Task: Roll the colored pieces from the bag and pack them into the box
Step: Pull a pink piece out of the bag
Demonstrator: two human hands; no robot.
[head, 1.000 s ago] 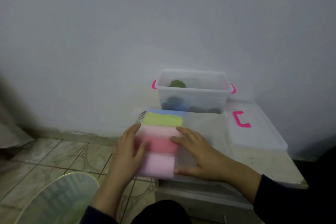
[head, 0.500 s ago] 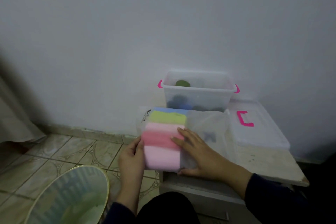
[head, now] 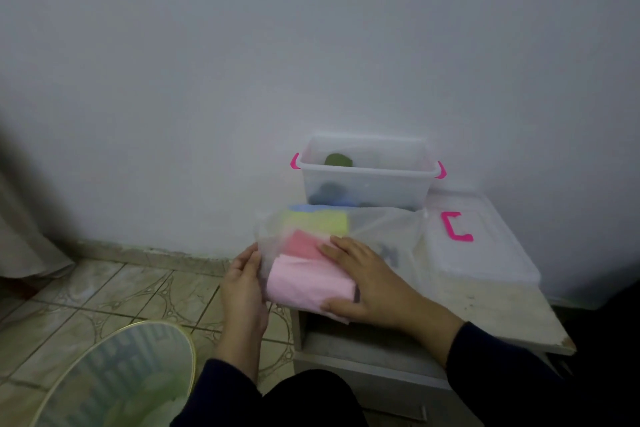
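A clear plastic bag [head: 381, 229] lies on the small table [head: 485, 308], holding a stack of colored pieces [head: 308, 274]: blue, yellow-green, red and pink. My left hand [head: 244, 291] grips the bag's left end, which hangs past the table edge. My right hand [head: 367, 281] lies on top of the pink and red pieces, thumb under the near edge. Behind the bag stands a clear box [head: 367, 180] with pink handles; rolled green and dark blue pieces show inside it.
The box's clear lid [head: 481, 246] with a pink latch lies on the table's right side. A white wall rises right behind the box. A round glass-topped thing [head: 114, 381] stands on the tiled floor at lower left. A curtain hangs at far left.
My left hand slid off the top of the pieces to the bag's left end. The stack has tilted, its near end lifted and turned under my right hand.
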